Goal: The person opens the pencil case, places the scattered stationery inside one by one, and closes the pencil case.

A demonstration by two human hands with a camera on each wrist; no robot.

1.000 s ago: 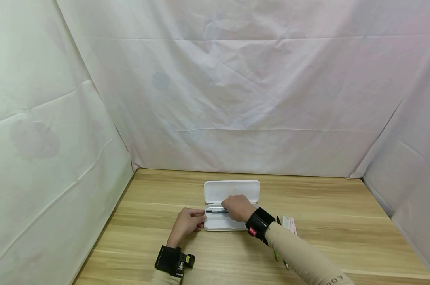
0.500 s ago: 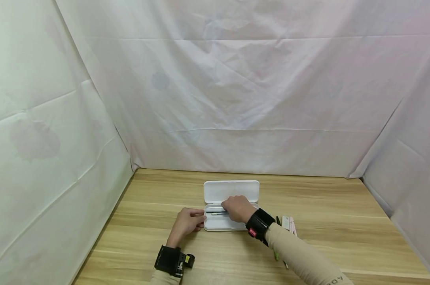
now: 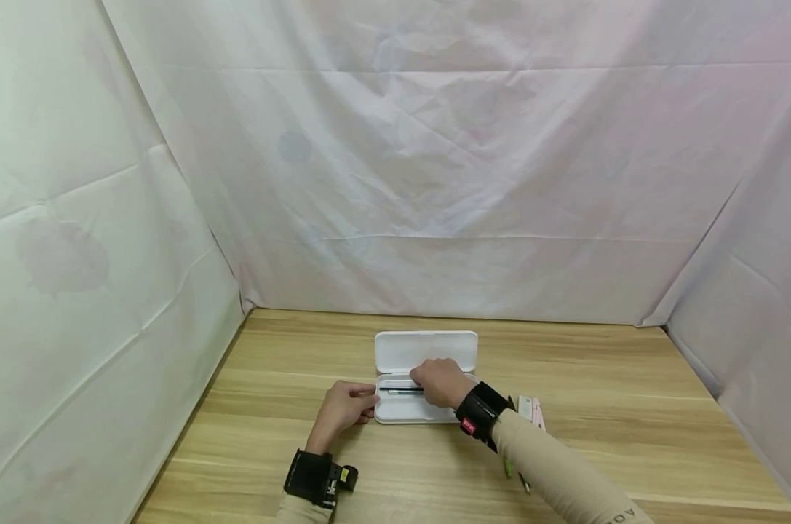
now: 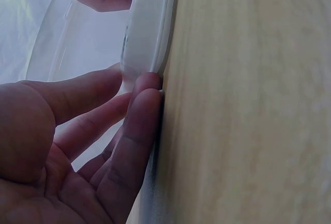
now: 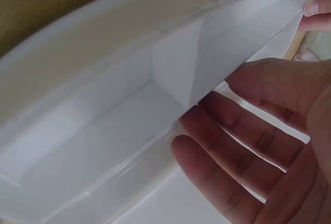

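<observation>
1. Both hands work at a white rectangular plastic pencil case (image 3: pixel 424 378) lying open on a light wooden table (image 3: pixel 598 407), w/ its lid flat at 12 o'clock of the tray.
2. Left hand (image 3: pixel 344 409) sits at the tray's 9 o'clock end. Fingers look straight, relaxed; fingertips (image 4: pixel 147 87) touch the case's white rim, per left wrist view. No curl round anything, so it's an open hand pressing on the edge.
3. Right hand (image 3: pixel 439 382) hovers over the tray's 3 o'clock half. Right wrist view shows its fingers (image 5: pixel 227 146) spread & nearly straight above the white tray floor, holding nothing there. Open, relaxed.
4. Thin dark pen (image 3: pixel 400 389) lies lengthwise inside the tray, running 9-to-3 o'clock; its 3 o'clock end goes under the right hand. Can't tell if fingers touch it.
5. Case is near the table's middle, closer to the person than to the backdrop.
6. At 3 o'clock of the case, just past the right wrist: a pale pink slim box (image 3: pixel 531 409) & a few thin pens/pencils (image 3: pixel 508 466), partly hidden by the beige sleeve (image 3: pixel 552 473).
7. Black wrist straps w/ cameras on both forearms, e.g. left one (image 3: pixel 313 478).
8. White creased cloth backdrop (image 3: pixel 395 182) closes the table at 9, 12 & 3 o'clock.
</observation>
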